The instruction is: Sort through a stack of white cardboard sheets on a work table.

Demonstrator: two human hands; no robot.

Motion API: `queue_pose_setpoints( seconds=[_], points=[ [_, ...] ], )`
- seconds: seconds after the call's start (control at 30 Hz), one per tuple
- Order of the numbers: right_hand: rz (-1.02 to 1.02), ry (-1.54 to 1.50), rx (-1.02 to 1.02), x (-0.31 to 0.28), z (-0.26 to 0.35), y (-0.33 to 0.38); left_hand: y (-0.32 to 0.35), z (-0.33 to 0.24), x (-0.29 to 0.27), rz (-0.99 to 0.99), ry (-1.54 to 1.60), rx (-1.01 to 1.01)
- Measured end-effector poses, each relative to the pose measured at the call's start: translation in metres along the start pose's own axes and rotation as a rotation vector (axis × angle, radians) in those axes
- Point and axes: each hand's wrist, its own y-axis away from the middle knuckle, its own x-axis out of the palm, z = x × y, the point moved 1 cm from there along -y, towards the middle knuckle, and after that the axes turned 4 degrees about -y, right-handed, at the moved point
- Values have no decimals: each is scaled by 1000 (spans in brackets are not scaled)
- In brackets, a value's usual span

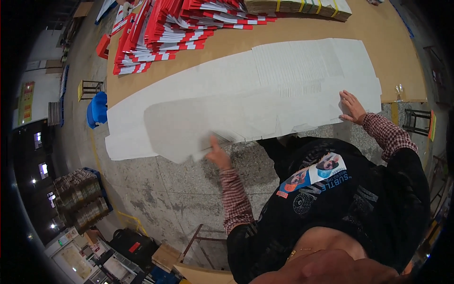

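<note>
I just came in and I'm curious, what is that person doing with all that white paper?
A person leans over a brown table covered with flat white die-cut cardboard sheets fanned out in overlapping rows. The left hand touches a sheet's near edge, blurred; the right hand presses flat on the sheets. Red-and-white cardboard stacks lie farther back.

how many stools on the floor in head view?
3. One wooden stool left of the table, by the blue chair. One dark stool at right, past the table's corner. One below the left forearm, partly hidden. Others may be hidden.
</note>
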Motion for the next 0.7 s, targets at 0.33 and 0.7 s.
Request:
queue_pose_setpoints(
  seconds=[0.33, 0.7],
  points=[
    [-76, -52, -68, 2, -8, 12, -39, 24, -10, -11, -389, -217],
    [7, 12, 7, -1, -3, 8, -65, 46, -23, 127, 298, -371]
  ],
)
